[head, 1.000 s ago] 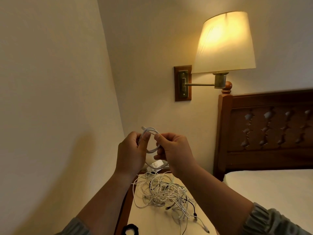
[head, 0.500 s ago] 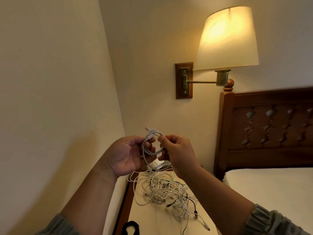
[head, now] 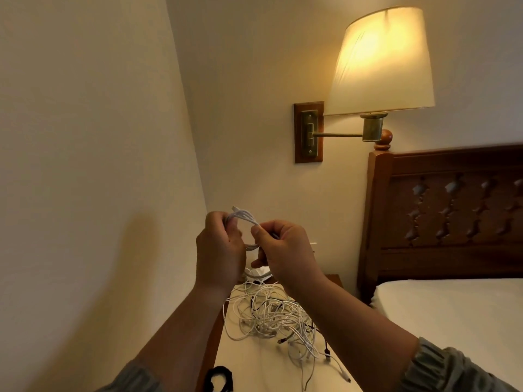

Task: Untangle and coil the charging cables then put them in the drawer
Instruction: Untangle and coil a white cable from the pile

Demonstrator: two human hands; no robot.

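Note:
A small coil of white cable (head: pixel 244 217) is held up in the air in front of the wall corner. My left hand (head: pixel 219 250) grips the coil's left side, back of the hand toward me. My right hand (head: pixel 284 248) pinches the coil's right side between thumb and fingers. A strand runs down from the coil to a tangled heap of white and black cables (head: pixel 273 315) lying on the nightstand (head: pixel 254 366) below my hands. No drawer is visible.
A white charger block (head: pixel 259 273) sits at the back of the nightstand. A black coiled item (head: pixel 219 377) lies at its near left edge. A lit wall lamp (head: pixel 380 63) hangs above; a wooden headboard (head: pixel 441 213) and bed (head: pixel 452 315) stand right.
My left hand has turned from palm-facing to back-facing me and closed round the coil again. The coil and both hands stay at about the same height.

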